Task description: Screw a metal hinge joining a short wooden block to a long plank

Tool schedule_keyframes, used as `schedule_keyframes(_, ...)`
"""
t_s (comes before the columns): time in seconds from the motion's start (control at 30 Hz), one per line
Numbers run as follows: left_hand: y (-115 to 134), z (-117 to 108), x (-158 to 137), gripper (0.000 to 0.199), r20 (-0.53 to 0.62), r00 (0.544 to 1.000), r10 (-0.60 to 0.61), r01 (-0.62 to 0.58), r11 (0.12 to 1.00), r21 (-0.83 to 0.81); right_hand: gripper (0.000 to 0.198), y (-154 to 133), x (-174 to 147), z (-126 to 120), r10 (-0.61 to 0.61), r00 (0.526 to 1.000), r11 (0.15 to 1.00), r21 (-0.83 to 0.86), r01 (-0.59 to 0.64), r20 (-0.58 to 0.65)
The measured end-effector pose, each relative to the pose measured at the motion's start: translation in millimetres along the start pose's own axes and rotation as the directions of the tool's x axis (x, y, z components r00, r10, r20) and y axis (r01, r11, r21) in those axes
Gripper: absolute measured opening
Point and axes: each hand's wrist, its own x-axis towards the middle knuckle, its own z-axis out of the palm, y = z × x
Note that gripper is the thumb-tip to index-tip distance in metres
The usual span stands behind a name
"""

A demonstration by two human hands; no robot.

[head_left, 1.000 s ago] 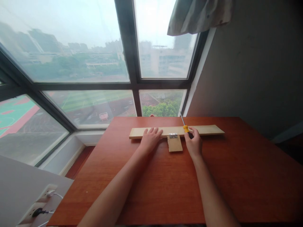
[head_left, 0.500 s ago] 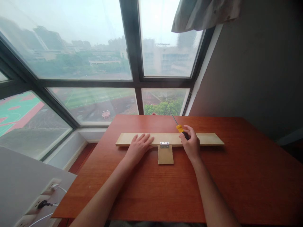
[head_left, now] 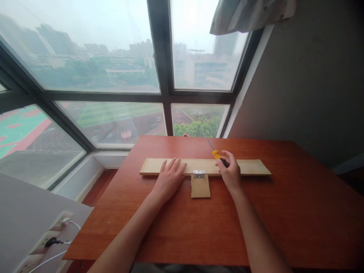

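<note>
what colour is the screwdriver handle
The screwdriver handle is yellow near the shaft and black behind, seen in the head view.

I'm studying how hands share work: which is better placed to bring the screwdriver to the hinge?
Right, I'd judge: the right hand holds the screwdriver near the hinge, though its tip points away; the left hand rests on the long board.

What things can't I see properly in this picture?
In the head view:
Part of the board: covered by the left hand.
Handle end of the screwdriver: hidden by the right hand.
Screws or holes in the metal hinge: too small to tell.
Top of the curtain: cut by the upper edge.
</note>
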Motion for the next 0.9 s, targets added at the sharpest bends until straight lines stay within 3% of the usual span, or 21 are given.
schedule_keyframes(0.07, 8.8, -9.4, 0.3, 0.036, -0.043, 0.998, -0.041, 0.036, 0.993, -0.112, 0.048, -1.3, 0.6, -0.1, 0.052, 0.998, 0.995, 0.082, -0.054, 0.029)
schedule_keyframes(0.13, 18.9, -18.9, 0.0, 0.025, -0.055, 0.986, -0.159, 0.139, 0.952, -0.274, 0.051, -4.6, 0.6, -1.0, 0.112, 0.990, 0.971, 0.201, -0.128, 0.091)
schedule_keyframes(0.2, 28.4, -24.6, -1.0, 0.018, 0.045, 0.958, -0.282, 0.279, 0.888, -0.366, 0.050, -10.0, -0.5, -3.3, 0.155, 0.973, 0.926, 0.320, -0.203, 0.169)
schedule_keyframes(0.33, 40.5, -19.6, -3.8, 0.008, 0.256, 0.913, -0.318, 0.405, 0.776, -0.483, 0.043, -25.6, -6.4, -14.4, 0.138, 0.941, 0.861, 0.432, -0.268, 0.307)
schedule_keyframes(0.47, 45.2, -7.7, -3.3, 0.007, 0.296, 0.889, -0.350, 0.458, 0.698, -0.551, 0.037, -43.9, -12.4, -37.8, 0.054, 0.925, 0.937, 0.300, -0.177, 0.377)
schedule_keyframes(0.53, 46.5, -5.0, -1.9, 0.011, 0.316, 0.879, -0.357, 0.477, 0.683, -0.553, 0.034, -54.3, -13.7, -53.0, 0.034, 0.925, 0.990, 0.113, -0.083, 0.379)
schedule_keyframes(0.63, 47.1, -4.2, 0.3, 0.017, 0.338, 0.870, -0.360, 0.492, 0.675, -0.549, 0.031, -73.2, -14.3, -74.5, -0.007, 0.935, 0.994, -0.102, 0.046, 0.355)
schedule_keyframes(0.73, 45.2, -2.5, 2.3, 0.022, 0.347, 0.868, -0.356, 0.496, 0.667, -0.556, 0.031, -96.1, -15.8, -88.5, -0.029, 0.942, 0.983, -0.159, 0.087, 0.335)
schedule_keyframes(0.9, 39.5, 5.2, 5.8, 0.019, 0.324, 0.889, -0.324, 0.457, 0.671, -0.583, 0.029, -127.4, -21.8, -93.0, -0.088, 0.945, 0.987, -0.097, 0.124, 0.315)
